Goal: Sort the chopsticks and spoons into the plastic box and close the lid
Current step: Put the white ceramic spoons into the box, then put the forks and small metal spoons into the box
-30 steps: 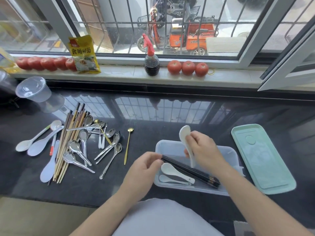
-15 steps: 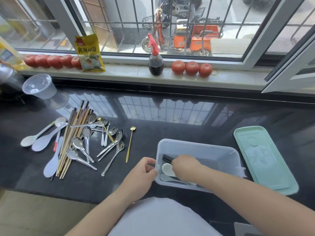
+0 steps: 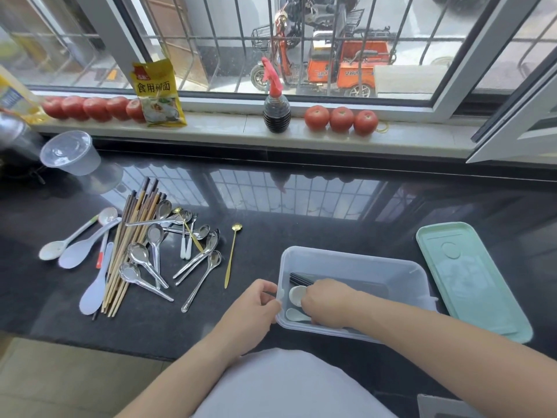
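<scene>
The clear plastic box (image 3: 355, 260) stands on the dark counter, near its front edge. Black chopsticks (image 3: 301, 279) and two white spoons (image 3: 297, 296) lie inside. My left hand (image 3: 256, 309) grips the box's left rim. My right hand (image 3: 327, 301) is down inside the box over the white spoons, its fingers curled and hiding whatever is under them. To the left lies a heap of wooden chopsticks (image 3: 132, 236), metal spoons (image 3: 156, 236) and pale plastic spoons (image 3: 78, 251), with a gold spoon (image 3: 231, 254) beside it. The mint green lid (image 3: 470, 282) rests to the right of the box.
A clear plastic tub (image 3: 70, 152) stands at the back left of the counter. On the window sill are rows of tomatoes (image 3: 340, 119), a dark spray bottle (image 3: 275, 110) and a yellow packet (image 3: 158, 95). An open window sash (image 3: 518, 122) juts in at the right.
My right hand has carried the white spoon from above the box down into it. My left hand has shifted from the chopstick ends to the box's left rim.
</scene>
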Tool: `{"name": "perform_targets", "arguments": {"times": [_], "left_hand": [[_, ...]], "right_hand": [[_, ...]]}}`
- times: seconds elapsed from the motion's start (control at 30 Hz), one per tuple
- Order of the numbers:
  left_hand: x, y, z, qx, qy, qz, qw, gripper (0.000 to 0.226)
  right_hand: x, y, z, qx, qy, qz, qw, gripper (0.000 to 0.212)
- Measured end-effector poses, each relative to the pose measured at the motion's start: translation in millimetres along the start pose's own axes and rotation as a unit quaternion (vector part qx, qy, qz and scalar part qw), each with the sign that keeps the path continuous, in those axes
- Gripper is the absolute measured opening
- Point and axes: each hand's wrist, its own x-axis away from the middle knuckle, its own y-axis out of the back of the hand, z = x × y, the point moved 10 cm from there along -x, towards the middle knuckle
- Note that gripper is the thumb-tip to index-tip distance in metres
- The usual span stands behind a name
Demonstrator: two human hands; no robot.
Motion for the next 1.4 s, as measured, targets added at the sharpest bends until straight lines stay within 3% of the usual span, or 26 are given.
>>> {"name": "perform_targets", "arguments": {"times": [0.3, 0.47, 0.8, 1.0, 1.13, 1.27, 1.4], "left_hand": [[-1.3, 2.6, 0.9, 0.004, 0.002, -0.006, 1.000, 0.014], [-3.2, -1.6, -0.5, 0.005, -0.001, 0.000, 1.000, 0.012], [-0.9, 2.2, 1.6, 0.024, 0.003, -0.005, 1.000, 0.014], [-2.9, 1.5, 0.7, 0.029, 0.003, -0.003, 1.000, 0.013], [-0.7, 1.8, 3.5, 0.036, 0.000, 0.000, 0.999, 0.015], [6.6, 15.3, 9.6, 0.069, 0.001, -0.011, 0.998, 0.019], [8.3, 42.2, 29.2, 0.111, 0.011, -0.028, 0.993, 0.019]], "right_hand": [[-9.1, -16.0, -3.8, -0.083, -0.024, 0.068, 0.994, 0.012], [-9.4, -16.1, -8.1, -0.136, -0.044, 0.051, 0.988, 0.021], [9.5, -4.8, -34.7, -0.255, -0.065, 0.012, 0.965, 0.019], [11.7, -10.8, -46.1, -0.185, -0.143, 0.012, 0.972, 0.015], [13.5, -4.2, -46.6, -0.182, -0.169, 0.015, 0.968, 0.028], [29.7, -1.2, -47.5, -0.218, -0.200, -0.003, 0.955, 0.037], [62.0, 25.3, -42.2, -0.288, -0.247, -0.075, 0.922, 0.032]]}}
